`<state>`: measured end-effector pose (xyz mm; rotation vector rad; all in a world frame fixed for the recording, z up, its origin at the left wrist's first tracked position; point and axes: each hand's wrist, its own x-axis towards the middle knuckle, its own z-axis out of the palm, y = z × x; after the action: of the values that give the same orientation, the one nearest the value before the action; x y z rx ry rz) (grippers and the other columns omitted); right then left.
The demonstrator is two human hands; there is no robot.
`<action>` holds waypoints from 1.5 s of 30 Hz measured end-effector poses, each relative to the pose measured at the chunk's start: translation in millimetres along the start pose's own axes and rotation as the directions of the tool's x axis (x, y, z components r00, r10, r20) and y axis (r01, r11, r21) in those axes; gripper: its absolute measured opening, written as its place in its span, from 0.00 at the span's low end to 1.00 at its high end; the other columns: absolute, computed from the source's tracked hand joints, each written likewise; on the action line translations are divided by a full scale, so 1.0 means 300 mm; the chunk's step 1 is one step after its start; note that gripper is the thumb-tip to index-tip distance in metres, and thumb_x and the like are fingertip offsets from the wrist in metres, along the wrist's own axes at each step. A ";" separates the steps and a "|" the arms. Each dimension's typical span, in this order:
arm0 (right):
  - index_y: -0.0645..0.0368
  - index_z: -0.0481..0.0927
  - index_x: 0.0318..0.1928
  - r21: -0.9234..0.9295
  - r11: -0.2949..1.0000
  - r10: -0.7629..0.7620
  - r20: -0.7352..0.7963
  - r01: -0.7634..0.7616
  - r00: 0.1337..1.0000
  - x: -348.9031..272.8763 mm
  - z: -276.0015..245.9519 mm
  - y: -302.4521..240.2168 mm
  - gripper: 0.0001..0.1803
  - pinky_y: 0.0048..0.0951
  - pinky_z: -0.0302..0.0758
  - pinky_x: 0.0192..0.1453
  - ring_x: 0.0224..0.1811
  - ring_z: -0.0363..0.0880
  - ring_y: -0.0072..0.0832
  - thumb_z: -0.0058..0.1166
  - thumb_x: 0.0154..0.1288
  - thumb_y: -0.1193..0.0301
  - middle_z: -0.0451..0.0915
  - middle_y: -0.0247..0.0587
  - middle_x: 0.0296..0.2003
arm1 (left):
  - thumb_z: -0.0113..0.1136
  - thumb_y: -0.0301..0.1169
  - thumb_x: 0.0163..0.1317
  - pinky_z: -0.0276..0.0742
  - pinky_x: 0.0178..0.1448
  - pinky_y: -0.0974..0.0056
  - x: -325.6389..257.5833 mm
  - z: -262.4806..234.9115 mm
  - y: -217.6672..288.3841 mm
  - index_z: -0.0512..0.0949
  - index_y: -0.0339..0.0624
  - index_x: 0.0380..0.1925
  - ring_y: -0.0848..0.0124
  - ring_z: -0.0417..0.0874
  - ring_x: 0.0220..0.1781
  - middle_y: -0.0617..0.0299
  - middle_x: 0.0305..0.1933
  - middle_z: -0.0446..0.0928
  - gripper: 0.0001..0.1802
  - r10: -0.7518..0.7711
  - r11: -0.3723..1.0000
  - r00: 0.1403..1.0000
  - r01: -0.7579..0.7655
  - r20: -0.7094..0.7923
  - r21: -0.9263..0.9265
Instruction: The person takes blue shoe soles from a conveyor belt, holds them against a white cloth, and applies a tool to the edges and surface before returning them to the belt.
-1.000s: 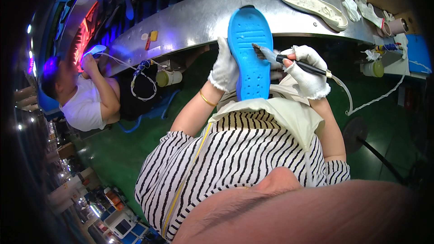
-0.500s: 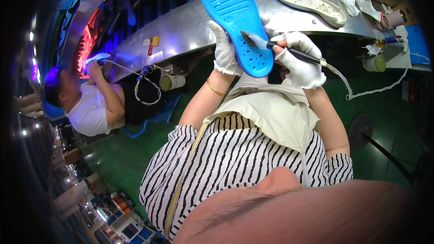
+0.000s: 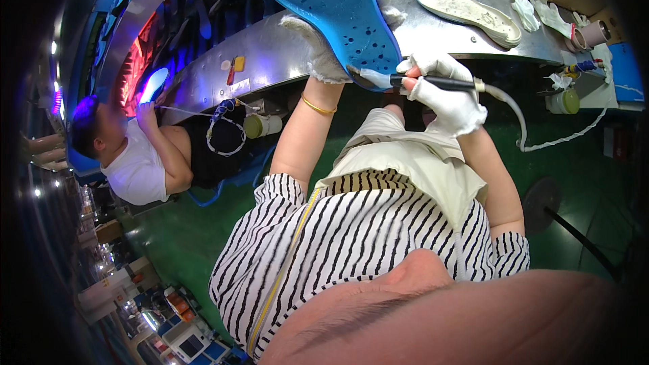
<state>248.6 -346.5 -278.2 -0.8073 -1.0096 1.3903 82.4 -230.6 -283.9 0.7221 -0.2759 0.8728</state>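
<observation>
A blue shoe sole (image 3: 324, 0) with grooves and small holes is tilted up in front of me. My left hand (image 3: 316, 47), in a white glove, grips it from the left and beneath, with gloved fingertips showing past its right edge. In my gloved right hand (image 3: 446, 91), bare fingertips pinch the black handle of a brush (image 3: 433, 82), from which a pale tube runs off to the right. The brush's bristles touch the near left rim of the sole's rounded end.
A metal bench (image 3: 433, 27) curves across ahead, carrying a cream sole (image 3: 470, 15), white gloves (image 3: 551, 12) and a yellow-handled tool (image 3: 236, 67). At left, a co-worker (image 3: 145, 155) holds a lit sole. Lidded pots (image 3: 262, 126) hang below the bench edge.
The blue sole has come up closer and tilted, moving left with my left hand. The brush has passed from the sole's inner face to its near rim. The co-worker's sole has turned more upright.
</observation>
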 end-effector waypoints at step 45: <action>0.59 0.76 0.31 -0.579 0.805 -0.015 0.199 0.130 0.980 0.124 -0.160 -0.091 0.06 0.24 0.74 0.38 0.32 0.74 0.20 0.56 0.49 0.75 0.77 0.33 0.27 | 0.51 0.58 0.59 0.82 0.37 0.67 0.127 0.044 0.122 0.73 0.39 0.49 0.68 0.82 0.33 0.54 0.36 0.79 0.33 -0.315 0.548 0.617 0.738 -0.721 0.392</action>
<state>300.1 -305.5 -268.3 -1.0888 -1.6511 1.0968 78.8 -201.0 -238.3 1.0843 0.8695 0.4894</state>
